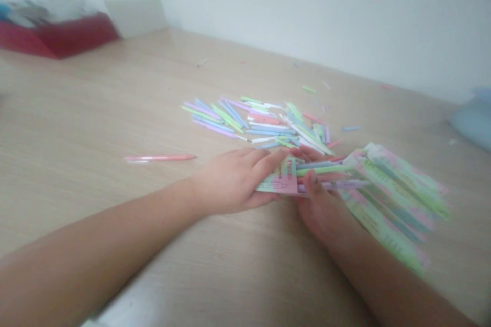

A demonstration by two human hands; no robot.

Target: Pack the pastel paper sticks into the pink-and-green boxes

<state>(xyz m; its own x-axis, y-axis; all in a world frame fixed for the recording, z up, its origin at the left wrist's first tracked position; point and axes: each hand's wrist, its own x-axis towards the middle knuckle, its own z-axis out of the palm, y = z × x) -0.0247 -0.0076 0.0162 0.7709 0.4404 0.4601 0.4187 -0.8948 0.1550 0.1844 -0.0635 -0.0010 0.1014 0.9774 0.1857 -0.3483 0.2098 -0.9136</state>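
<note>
My left hand (233, 179) is closed around a small printed pen box (288, 176) in pale green and pink. Pastel pens (326, 176) in blue, green, coral and lilac stick out of the box's right end. Around those pens my right hand (322, 209) is closed, thumb on top and fingers behind them. Just beyond both hands lies a loose heap of pastel pens and pen parts (268, 125). Several similar printed pen boxes (391, 194) lie side by side to the right, partly behind my right forearm. The picture is blurred.
A single coral pen (161, 158) lies left of my left hand on the wooden table (95, 112). Small scattered bits lie farther back. A red box (76, 33) with things in it stands at the back left, and a pale blue bag (473, 117) at the right edge.
</note>
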